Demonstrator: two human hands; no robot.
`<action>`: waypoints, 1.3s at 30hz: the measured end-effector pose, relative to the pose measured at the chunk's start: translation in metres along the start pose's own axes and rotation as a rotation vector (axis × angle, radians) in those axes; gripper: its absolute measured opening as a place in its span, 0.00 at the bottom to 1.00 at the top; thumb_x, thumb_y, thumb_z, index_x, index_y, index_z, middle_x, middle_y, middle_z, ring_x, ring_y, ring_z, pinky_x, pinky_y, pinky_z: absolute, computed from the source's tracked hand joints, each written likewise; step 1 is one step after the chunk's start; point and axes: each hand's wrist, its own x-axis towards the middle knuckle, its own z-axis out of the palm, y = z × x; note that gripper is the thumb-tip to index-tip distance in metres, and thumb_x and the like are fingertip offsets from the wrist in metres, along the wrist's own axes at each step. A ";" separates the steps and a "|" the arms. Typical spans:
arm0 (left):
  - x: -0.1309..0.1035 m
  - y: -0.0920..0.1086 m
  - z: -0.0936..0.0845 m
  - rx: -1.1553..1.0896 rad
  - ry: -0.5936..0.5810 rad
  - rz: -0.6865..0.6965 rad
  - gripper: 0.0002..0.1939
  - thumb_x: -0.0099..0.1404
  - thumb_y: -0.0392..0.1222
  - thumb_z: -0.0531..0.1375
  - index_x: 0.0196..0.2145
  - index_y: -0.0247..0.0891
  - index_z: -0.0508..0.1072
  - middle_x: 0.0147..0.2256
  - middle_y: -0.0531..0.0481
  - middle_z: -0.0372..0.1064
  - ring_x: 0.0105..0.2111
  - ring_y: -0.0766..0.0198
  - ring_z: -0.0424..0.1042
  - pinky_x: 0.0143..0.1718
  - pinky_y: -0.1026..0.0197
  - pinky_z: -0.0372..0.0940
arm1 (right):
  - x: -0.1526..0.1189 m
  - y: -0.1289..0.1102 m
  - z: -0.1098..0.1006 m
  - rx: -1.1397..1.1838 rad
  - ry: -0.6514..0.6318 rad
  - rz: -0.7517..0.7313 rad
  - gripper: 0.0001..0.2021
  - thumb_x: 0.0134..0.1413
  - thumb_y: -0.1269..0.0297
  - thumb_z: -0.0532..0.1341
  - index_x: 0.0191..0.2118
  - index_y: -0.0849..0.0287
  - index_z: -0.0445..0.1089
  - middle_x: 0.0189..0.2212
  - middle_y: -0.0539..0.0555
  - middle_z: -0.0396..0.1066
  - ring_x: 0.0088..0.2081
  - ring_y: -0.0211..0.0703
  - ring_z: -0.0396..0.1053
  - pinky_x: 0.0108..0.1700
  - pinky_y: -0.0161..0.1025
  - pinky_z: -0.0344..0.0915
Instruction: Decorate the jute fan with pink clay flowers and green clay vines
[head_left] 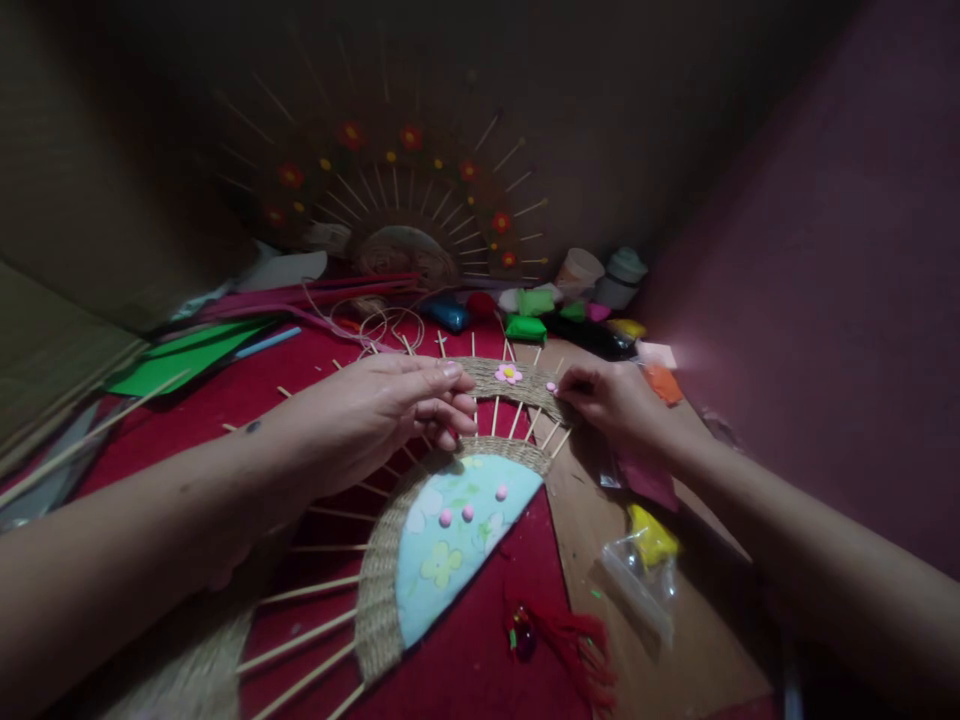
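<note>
A half-round fan of woven straw and thin sticks lies before me, its centre covered by light-blue floral cloth (442, 560). Along its outer straw band (480, 378) sits a pink clay flower (508, 373) with a yellow middle. My right hand (611, 400) pinches at the band's right part, at a small pink clay piece (552, 387). Just left of the flower, my left hand (405, 405) hovers over the band, fingers loosely bent and apart, with nothing visible in them. Three pink clay balls (468, 513) rest on the cloth.
Behind stands a similar fan with red flowers (410, 138). Packs of coloured clay, one green (526, 328), and a cup (580, 268) line the back. A bag with yellow clay (652, 537) and a red tassel (574, 640) lie in front. Green sheet (184, 360) at left.
</note>
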 end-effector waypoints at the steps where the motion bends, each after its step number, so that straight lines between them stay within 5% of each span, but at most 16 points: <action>1: 0.000 0.000 0.000 -0.001 -0.001 0.000 0.13 0.61 0.43 0.59 0.36 0.28 0.73 0.27 0.41 0.73 0.26 0.62 0.71 0.28 0.62 0.65 | 0.000 0.000 -0.001 -0.004 -0.013 -0.001 0.06 0.51 0.72 0.58 0.27 0.57 0.71 0.24 0.50 0.73 0.27 0.38 0.69 0.29 0.33 0.60; 9: -0.001 0.001 0.001 -0.008 0.001 -0.007 0.11 0.61 0.42 0.59 0.35 0.29 0.74 0.27 0.42 0.73 0.25 0.63 0.71 0.28 0.62 0.65 | 0.000 0.003 -0.004 -0.037 0.046 -0.002 0.05 0.49 0.73 0.58 0.27 0.58 0.69 0.23 0.50 0.71 0.26 0.37 0.66 0.27 0.33 0.57; 13: -0.001 -0.001 0.000 -0.010 -0.016 0.009 0.11 0.61 0.42 0.59 0.35 0.29 0.74 0.28 0.41 0.72 0.27 0.62 0.71 0.28 0.61 0.65 | -0.009 -0.006 -0.009 -0.034 0.144 -0.114 0.06 0.46 0.76 0.56 0.26 0.59 0.67 0.27 0.52 0.69 0.29 0.38 0.65 0.29 0.34 0.58; 20: -0.001 -0.002 0.000 0.020 -0.020 0.005 0.11 0.62 0.41 0.59 0.36 0.30 0.74 0.28 0.43 0.73 0.27 0.62 0.71 0.29 0.62 0.65 | -0.038 -0.052 -0.016 0.206 -0.181 -0.350 0.06 0.53 0.72 0.58 0.33 0.61 0.72 0.28 0.52 0.69 0.29 0.36 0.64 0.31 0.34 0.60; 30: -0.001 -0.002 -0.002 0.045 -0.040 0.008 0.11 0.60 0.43 0.61 0.35 0.32 0.75 0.29 0.42 0.74 0.28 0.64 0.72 0.28 0.64 0.65 | -0.053 -0.062 0.020 -0.031 -0.074 -0.560 0.12 0.58 0.72 0.52 0.30 0.60 0.72 0.27 0.54 0.68 0.29 0.38 0.62 0.30 0.36 0.58; 33: -0.001 -0.003 -0.004 0.054 -0.044 0.019 0.12 0.60 0.44 0.62 0.35 0.31 0.75 0.29 0.42 0.74 0.28 0.63 0.72 0.28 0.64 0.65 | -0.045 -0.052 0.006 0.057 -0.017 -0.476 0.10 0.57 0.71 0.54 0.30 0.61 0.72 0.28 0.54 0.70 0.29 0.38 0.65 0.30 0.36 0.60; 39: 0.001 -0.005 -0.005 0.056 -0.026 0.001 0.13 0.58 0.45 0.63 0.36 0.31 0.76 0.28 0.41 0.74 0.27 0.62 0.72 0.27 0.62 0.65 | -0.010 -0.003 -0.018 0.189 0.098 -0.008 0.05 0.47 0.75 0.61 0.28 0.59 0.72 0.25 0.50 0.73 0.28 0.38 0.69 0.32 0.35 0.64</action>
